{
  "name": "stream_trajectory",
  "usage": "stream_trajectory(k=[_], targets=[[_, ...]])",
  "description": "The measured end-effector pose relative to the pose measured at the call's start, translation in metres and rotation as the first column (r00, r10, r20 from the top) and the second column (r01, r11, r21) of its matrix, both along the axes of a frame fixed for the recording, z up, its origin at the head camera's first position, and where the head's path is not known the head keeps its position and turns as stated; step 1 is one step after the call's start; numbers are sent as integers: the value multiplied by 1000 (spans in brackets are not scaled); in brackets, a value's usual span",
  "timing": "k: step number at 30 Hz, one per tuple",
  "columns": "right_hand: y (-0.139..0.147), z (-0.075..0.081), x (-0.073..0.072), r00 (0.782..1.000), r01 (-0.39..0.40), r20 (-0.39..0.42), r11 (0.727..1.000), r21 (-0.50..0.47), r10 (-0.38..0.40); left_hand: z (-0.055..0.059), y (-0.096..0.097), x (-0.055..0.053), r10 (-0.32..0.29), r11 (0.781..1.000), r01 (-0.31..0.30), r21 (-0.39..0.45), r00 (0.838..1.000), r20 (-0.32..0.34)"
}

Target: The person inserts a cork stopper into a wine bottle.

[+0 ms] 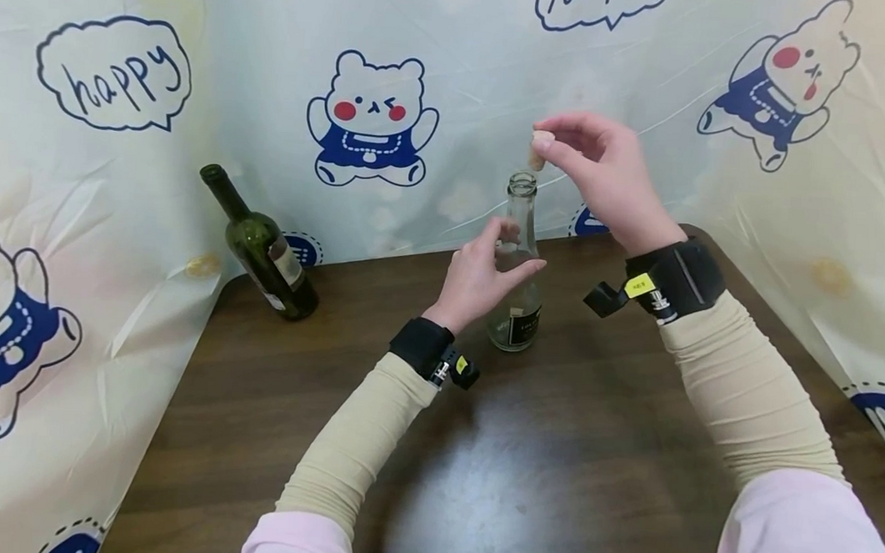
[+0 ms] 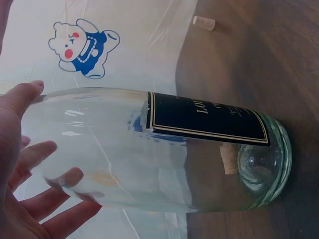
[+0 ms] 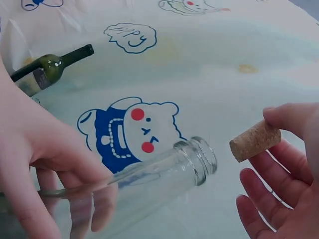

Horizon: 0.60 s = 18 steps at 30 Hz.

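A clear glass bottle (image 1: 516, 318) with a black label (image 2: 207, 119) stands upright on the table, its mouth uncovered. My left hand (image 1: 480, 270) is curled loosely round the bottle's upper body, thumb on one side and fingers on the other. Above the rim, my right hand (image 1: 601, 172) pinches a cork (image 3: 255, 141) between thumb and fingers. That cork is apart from the bottle mouth (image 3: 198, 160), slightly tilted. Through the lower glass in the left wrist view shows another cork (image 2: 229, 158); whether it lies inside or behind, I cannot tell.
A green wine bottle (image 1: 264, 250) stands at the table's back left. One more cork (image 2: 204, 23) lies on the dark wooden table (image 1: 254, 434). Printed sheeting (image 1: 257, 91) with bear figures hangs behind and at both sides of the table.
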State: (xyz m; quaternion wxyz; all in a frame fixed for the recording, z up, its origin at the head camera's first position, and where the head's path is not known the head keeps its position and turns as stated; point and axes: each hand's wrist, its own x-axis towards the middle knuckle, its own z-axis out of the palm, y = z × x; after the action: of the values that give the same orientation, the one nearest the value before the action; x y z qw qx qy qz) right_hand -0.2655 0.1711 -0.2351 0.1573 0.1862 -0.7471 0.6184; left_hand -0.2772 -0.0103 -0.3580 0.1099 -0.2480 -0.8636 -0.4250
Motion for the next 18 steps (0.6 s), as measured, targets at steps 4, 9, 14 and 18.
stream_trajectory(k=[4,9,14,18], targets=[[-6,0,2,1000,-16,3,999,43,15,0,0,0,-8,1000,7,9,1000,8],[-8,-6,1,999,-18,34,993,115,15,0,1,0,-18,1000,18,16,1000,8],[-9,-10,-1,998,-12,64,986,169,2,1,-1,1,-8,1000,8,6,1000,0],[-11,-14,-1,998,-14,62,987,160,5,1,-2,1,-9,1000,9,3,1000,1]])
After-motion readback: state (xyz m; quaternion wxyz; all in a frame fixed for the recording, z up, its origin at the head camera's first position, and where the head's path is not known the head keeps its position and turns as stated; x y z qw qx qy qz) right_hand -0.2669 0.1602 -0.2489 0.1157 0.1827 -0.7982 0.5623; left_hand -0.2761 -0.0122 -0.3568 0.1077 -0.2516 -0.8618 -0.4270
